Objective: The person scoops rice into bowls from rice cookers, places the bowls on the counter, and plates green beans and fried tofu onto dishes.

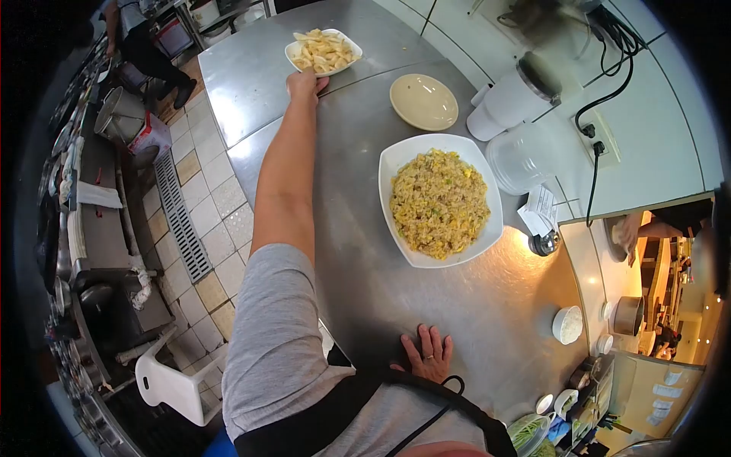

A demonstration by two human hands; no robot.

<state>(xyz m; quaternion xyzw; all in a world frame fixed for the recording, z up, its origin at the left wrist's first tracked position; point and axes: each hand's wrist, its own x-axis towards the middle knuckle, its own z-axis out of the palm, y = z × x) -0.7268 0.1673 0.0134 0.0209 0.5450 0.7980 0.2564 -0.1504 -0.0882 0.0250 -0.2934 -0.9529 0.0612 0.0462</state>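
My left hand (306, 87) is stretched far forward, gripping the near edge of a small white bowl (292, 52). Pale yellow, chip-like pieces (324, 50) are heaped in it. My right hand (428, 356), with a ring on one finger, rests palm down on the steel counter (365, 305) close to my body, fingers spread and holding nothing. Between the hands, toward the right, a large white square bowl (493, 206) holds egg fried rice (442, 204). Beyond it lies a shallow cream plate (423, 102) with nothing on it.
By the wall are a white container (499, 107), a clear plastic tub (521, 160) and a paper slip (539, 209). A small bowl of white food (567, 325) stands right. At left are a white stool (179, 381) and another person (141, 53); a hand (630, 232) shows at far right.
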